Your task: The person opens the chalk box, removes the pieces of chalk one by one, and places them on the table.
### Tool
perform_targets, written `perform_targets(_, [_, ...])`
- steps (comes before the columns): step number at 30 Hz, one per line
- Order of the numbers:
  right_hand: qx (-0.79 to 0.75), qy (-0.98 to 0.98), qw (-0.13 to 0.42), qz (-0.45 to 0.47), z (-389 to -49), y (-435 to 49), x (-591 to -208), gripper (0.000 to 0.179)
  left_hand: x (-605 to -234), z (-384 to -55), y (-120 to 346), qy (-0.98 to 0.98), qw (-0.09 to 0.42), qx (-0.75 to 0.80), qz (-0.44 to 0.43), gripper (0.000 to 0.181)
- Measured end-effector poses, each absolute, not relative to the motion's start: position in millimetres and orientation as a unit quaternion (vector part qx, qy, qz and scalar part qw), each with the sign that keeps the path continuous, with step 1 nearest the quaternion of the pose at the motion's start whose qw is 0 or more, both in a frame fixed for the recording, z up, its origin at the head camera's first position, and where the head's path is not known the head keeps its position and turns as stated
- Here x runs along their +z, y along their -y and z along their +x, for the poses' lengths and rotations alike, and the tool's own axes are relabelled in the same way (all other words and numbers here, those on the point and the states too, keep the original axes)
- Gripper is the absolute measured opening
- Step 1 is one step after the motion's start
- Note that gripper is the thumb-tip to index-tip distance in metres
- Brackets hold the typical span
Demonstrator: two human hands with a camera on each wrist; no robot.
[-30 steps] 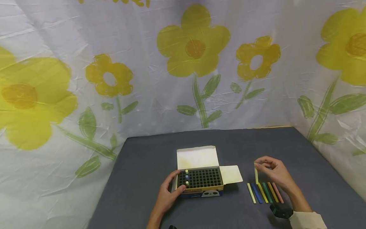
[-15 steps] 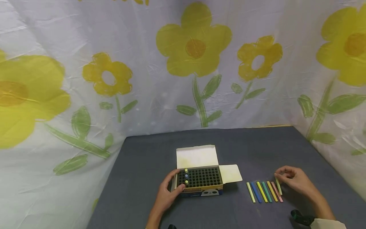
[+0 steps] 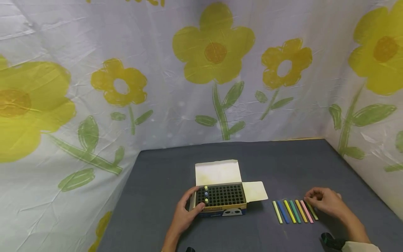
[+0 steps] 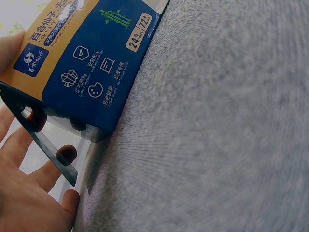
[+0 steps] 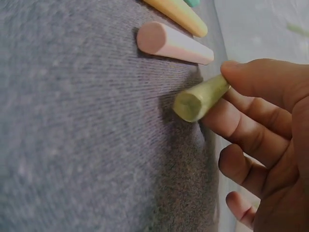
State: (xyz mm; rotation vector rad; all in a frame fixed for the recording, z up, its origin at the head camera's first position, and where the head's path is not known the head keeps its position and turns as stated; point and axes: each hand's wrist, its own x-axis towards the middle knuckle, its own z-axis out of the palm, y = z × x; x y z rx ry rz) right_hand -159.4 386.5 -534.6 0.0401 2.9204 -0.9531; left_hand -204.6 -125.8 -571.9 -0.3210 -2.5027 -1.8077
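My left hand [image 3: 182, 215] holds the left end of a chalk box [image 3: 218, 210], thumb at the front corner and fingers towards the back. Three chalk sticks stand in holes of its black insert [image 3: 225, 196] near the left side. In the left wrist view, the box's blue and yellow printed face [image 4: 96, 63] shows beside the hand and a dark end flap. My right hand [image 3: 329, 203] pinches a yellow-green chalk stick [image 5: 200, 99] between thumb and fingers, low over the cloth. It lies just right of a pink chalk stick [image 3: 306, 211], roughly parallel to it.
Left of the pink stick, a row continues with orange-yellow [image 3: 301, 211], green [image 3: 295, 211], yellow [image 3: 290, 211], blue [image 3: 283, 212] and pale yellow [image 3: 277, 212] chalk. The box's lid [image 3: 218, 173] and side flap [image 3: 255, 191] stand open. Dark cloth [image 3: 170, 164] covers the table; a flowered curtain hangs behind.
My right hand has carried the yellow-green chalk from above the row to its right end and lowered it beside the pink stick. The left hand and box stay put.
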Motion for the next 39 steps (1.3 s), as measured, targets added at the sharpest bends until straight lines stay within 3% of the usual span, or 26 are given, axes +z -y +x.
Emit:
perform_targets(17, [-0.213, -0.977, 0.017, 0.02, -161.4, -383.2, -525.6, 0.019, -569.9, -203.9, 124.7, 0.806, 0.02, -0.582, -0.108, 0.057])
perform_targets(29, [-0.384, -0.916, -0.115, -0.015, -166.0, -336.7, -514.5, 0.027, -569.7, -202.8, 125.0, 0.805, 0.017, -0.584, -0.106, 0.057])
perform_targets(39, [-0.464, -0.865, -0.163, -0.099, -187.4, -273.8, -507.9, 0.026, -573.1, -206.0, 124.7, 0.805, 0.018, -0.584, -0.104, 0.056])
